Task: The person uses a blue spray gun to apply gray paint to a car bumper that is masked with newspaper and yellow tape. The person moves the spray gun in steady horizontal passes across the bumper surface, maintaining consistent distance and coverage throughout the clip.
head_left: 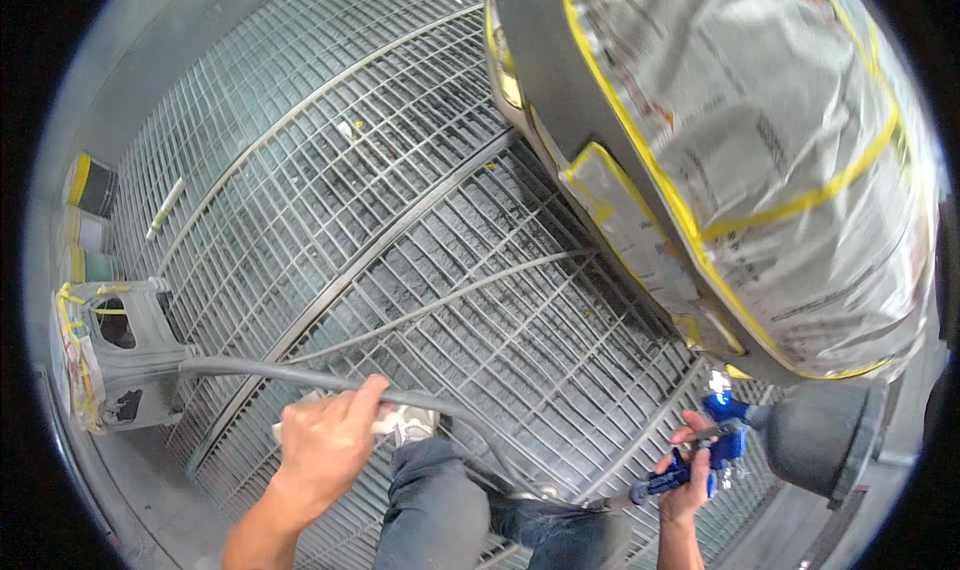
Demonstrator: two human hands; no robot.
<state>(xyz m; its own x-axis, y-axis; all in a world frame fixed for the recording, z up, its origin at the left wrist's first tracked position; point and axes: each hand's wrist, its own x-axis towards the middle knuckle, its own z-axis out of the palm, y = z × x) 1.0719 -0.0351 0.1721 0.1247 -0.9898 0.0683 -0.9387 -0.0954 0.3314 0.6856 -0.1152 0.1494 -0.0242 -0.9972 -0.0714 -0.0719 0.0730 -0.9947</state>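
Observation:
My left hand (325,440) is closed around a grey hose (440,402), which sags across in front of my legs. Something pale shows beside and behind that hand; I cannot make out what it is. At the lower right, my right hand (693,475) grips a blue spray gun (730,440). A dark grey cup (818,432) sits on the gun, tilted out to the right. Above the gun is the edge of a large grey vehicle body (560,65), covered with printed masking sheet (760,140) and edged with yellow tape.
Metal floor grating (330,185) spreads under everything, with a thinner hose (450,295) lying across it. At the left stands a grey part (150,370) with cut-outs and taped masking. Several rolls or tins (92,185) and a pale stick (166,208) are near the left wall.

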